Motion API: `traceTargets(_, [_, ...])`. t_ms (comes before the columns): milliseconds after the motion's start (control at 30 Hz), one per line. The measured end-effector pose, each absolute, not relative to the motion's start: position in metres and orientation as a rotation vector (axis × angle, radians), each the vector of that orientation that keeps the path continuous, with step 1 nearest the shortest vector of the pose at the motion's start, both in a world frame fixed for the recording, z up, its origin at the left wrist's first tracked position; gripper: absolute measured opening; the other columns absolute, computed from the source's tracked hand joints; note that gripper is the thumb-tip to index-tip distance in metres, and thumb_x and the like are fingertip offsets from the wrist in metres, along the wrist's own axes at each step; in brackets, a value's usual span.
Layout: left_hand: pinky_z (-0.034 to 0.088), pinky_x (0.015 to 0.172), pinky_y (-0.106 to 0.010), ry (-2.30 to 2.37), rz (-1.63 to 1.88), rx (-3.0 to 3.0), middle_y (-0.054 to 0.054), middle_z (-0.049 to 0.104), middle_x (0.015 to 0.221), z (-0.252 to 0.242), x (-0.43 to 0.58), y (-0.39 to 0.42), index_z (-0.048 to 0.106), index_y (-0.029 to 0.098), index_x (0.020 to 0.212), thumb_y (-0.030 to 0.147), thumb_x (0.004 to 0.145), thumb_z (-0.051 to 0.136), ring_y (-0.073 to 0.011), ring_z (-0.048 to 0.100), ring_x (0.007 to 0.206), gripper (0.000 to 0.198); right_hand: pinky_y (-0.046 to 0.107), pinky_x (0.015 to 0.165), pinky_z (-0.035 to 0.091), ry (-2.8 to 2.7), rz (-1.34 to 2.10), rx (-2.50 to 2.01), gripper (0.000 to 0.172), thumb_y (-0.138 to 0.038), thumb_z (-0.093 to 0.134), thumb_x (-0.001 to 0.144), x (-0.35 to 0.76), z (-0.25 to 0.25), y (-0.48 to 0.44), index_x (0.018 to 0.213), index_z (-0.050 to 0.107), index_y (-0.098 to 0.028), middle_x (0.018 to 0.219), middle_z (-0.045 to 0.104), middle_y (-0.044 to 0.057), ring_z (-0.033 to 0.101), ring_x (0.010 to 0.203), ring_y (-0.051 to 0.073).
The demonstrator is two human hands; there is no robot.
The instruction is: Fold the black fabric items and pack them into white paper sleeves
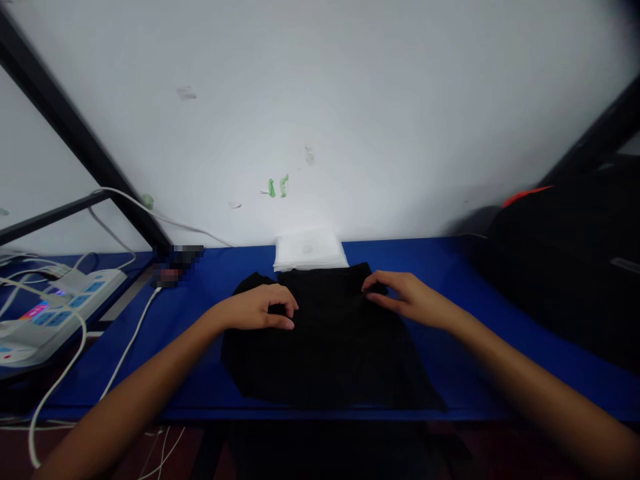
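Observation:
A black garment [330, 347] lies spread on the blue table [200, 373], its near edge hanging over the front. My left hand [260, 310] rests on its upper left part, fingers curled and pinching the cloth. On the upper right part sits my right hand [407, 298], fingers bent and pressed on the fabric near the top edge. Both forearms reach in from the bottom corners.
A white folded packet [309, 250] lies just behind the garment against the white wall. White power strips [55, 313] and cables sit at the left. A large black bag [575, 267] with a red strip stands at the right. Black frame bars slant at both sides.

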State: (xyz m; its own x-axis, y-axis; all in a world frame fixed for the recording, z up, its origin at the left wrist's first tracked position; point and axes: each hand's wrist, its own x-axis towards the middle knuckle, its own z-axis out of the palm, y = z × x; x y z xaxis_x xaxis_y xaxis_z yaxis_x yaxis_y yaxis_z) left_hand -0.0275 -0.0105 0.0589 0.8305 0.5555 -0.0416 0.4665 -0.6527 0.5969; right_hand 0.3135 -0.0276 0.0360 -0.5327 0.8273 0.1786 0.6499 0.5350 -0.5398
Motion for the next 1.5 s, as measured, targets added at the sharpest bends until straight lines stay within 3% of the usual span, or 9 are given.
traceTargets(267, [0.045,0.080,-0.034,1.080,0.194,2.526,-0.005,0.066,0.097,0.060,-0.024,0.010,0.060,0.019,0.091,0.032,0.091,0.057,-0.0203,0.060,0.088,0.013,0.032,0.066,0.045,-2.356,0.449,-1.283,0.024,-0.040,0.046,0.096,0.312,0.027,0.000,0.099,0.059,-0.020,0.083,0.066,0.004,0.061,0.072,0.018])
traceTargets(400, [0.040,0.082,-0.042,1.493,0.255,2.952,-0.014,0.061,0.100,0.052,-0.006,0.017,0.060,0.013,0.099,0.019,0.096,0.044,-0.0282,0.054,0.095,0.017,0.035,0.072,0.048,-2.311,0.161,-1.466,0.021,-0.035,0.049,0.094,0.307,0.016,0.016,0.104,0.057,-0.019,0.096,0.065,0.008,0.062,0.084,0.022])
traceTargets(600, [0.041,0.081,-0.041,1.246,0.255,3.118,-0.015,0.058,0.101,0.051,0.004,-0.013,0.059,0.011,0.107,0.023,0.101,0.033,-0.0281,0.052,0.094,0.029,0.042,0.075,0.053,-2.241,-0.184,-1.454,0.033,-0.038,0.050,0.092,0.299,0.023,0.002,0.120,0.054,-0.020,0.112,0.058,0.015,0.056,0.105,0.031])
traceTargets(767, [0.044,0.087,-0.040,1.081,0.202,2.862,-0.011,0.057,0.107,0.038,-0.014,-0.033,0.057,0.015,0.112,0.045,0.098,0.046,-0.0252,0.053,0.097,0.035,0.044,0.085,0.050,-2.576,-0.022,-1.105,0.036,-0.045,0.046,0.096,0.290,0.030,-0.031,0.114,0.059,-0.016,0.104,0.061,0.013,0.057,0.098,0.028])
traceTargets(900, [0.044,0.091,-0.041,1.077,0.248,2.757,-0.009,0.056,0.107,0.031,-0.022,-0.029,0.056,0.018,0.106,0.038,0.100,0.043,-0.0240,0.052,0.099,0.025,0.040,0.078,0.051,-2.748,0.024,-1.090,0.040,-0.051,0.047,0.095,0.284,0.017,-0.040,0.104,0.061,-0.015,0.098,0.061,0.012,0.059,0.089,0.025])
traceTargets(1100, [0.044,0.076,-0.037,1.098,0.088,2.850,-0.005,0.062,0.087,0.066,-0.020,-0.045,0.055,0.018,0.092,0.031,0.094,0.051,-0.0222,0.057,0.082,0.013,0.034,0.067,0.044,-2.722,-0.103,-0.985,0.026,-0.029,0.040,0.099,0.294,0.039,-0.057,0.086,0.058,-0.018,0.083,0.059,0.008,0.053,0.074,0.020])
traceTargets(1300, [0.042,0.060,-0.031,0.922,-0.183,2.667,-0.001,0.067,0.087,0.098,-0.021,-0.095,0.062,0.024,0.097,0.042,0.086,0.065,-0.0205,0.063,0.072,0.021,0.029,0.058,0.041,-2.867,0.321,-1.097,0.007,-0.024,0.060,0.087,0.299,0.065,-0.106,0.082,0.057,-0.021,0.081,0.062,0.003,0.059,0.068,0.017])
traceTargets(1400, [0.044,0.057,-0.026,0.839,-0.189,2.393,0.000,0.069,0.087,0.100,-0.028,-0.095,0.065,0.027,0.103,0.046,0.084,0.067,-0.0179,0.065,0.071,0.027,0.030,0.054,0.040,-2.884,0.500,-1.235,0.019,-0.040,0.068,0.083,0.296,0.065,-0.118,0.080,0.060,-0.023,0.078,0.065,0.002,0.062,0.063,0.019])
traceTargets(1500, [0.050,0.066,-0.025,0.838,0.013,2.315,-0.001,0.069,0.091,0.089,-0.038,-0.074,0.066,0.026,0.104,0.045,0.092,0.057,-0.0161,0.065,0.078,0.025,0.031,0.057,0.044,-2.792,0.515,-1.300,0.034,-0.052,0.050,0.093,0.290,0.067,-0.113,0.082,0.062,-0.023,0.077,0.065,0.004,0.063,0.065,0.020])
